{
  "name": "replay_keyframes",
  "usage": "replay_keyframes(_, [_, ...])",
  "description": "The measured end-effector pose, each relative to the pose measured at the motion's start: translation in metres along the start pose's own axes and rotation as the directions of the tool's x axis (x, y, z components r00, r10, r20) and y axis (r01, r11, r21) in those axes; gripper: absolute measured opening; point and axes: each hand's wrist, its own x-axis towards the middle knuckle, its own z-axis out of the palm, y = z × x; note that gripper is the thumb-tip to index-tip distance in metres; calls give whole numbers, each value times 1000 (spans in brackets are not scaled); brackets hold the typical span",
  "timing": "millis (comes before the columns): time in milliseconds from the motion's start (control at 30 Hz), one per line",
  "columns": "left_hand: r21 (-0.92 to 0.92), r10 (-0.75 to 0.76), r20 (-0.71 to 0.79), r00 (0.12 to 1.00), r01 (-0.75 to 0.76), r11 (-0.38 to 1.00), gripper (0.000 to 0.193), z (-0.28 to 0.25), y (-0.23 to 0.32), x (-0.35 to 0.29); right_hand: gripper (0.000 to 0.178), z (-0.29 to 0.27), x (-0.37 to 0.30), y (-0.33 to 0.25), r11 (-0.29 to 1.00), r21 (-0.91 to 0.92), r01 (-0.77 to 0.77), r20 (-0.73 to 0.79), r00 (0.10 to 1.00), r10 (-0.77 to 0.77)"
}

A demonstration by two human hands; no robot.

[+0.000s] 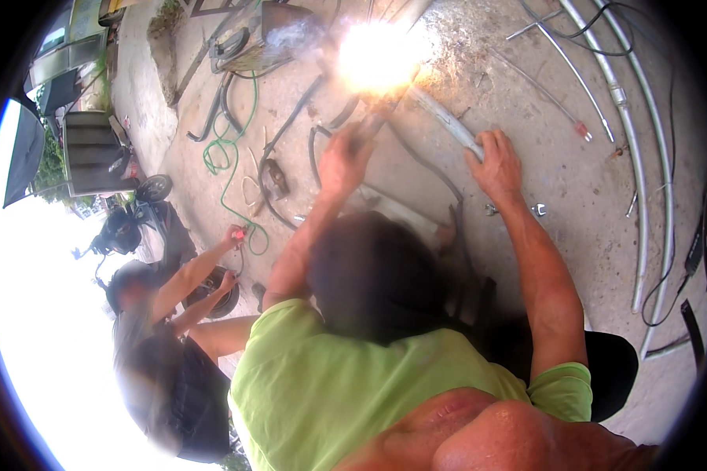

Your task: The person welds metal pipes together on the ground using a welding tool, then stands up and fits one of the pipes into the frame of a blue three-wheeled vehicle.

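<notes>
A blinding welding arc flares at the top, throwing sparks and smoke and hiding whatever lies under it. From its lower right comes a grey metal tube, and my right hand is closed round the near end. My left hand, to the left and just below the glare, has its fingers wrapped round a brownish bar-like piece that runs up into the light. What that piece is cannot be told. A large dark rounded shape, blurred, lies between my forearms.
Dark cables, a green cord and a small dark tool lie on the concrete at left. Long bent metal pipes and a wrench lie at right. A co-worker crouches by a wheel and motorbike, holding something red.
</notes>
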Motion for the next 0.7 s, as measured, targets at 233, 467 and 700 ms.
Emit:
replay_keyframes(233, [9, -32, 17, 999, 32, 999, 56, -2, 4, 0, 32, -3, 1, -4, 1000, -11, 1, -3, 1000, -1])
replay_keyframes(467, [22, -52, 29, 998, 51, 998, 55, -2, 5, 0, 34, -4, 1, -5, 1000, -18, -17, 17, 1000, 18])
replay_keyframes(700, [21, -55, 28, 998, 55, 998, 54, -1, 3, 0, 34, -3, 2, -6, 999, -20, -41, 37, 998, 42])
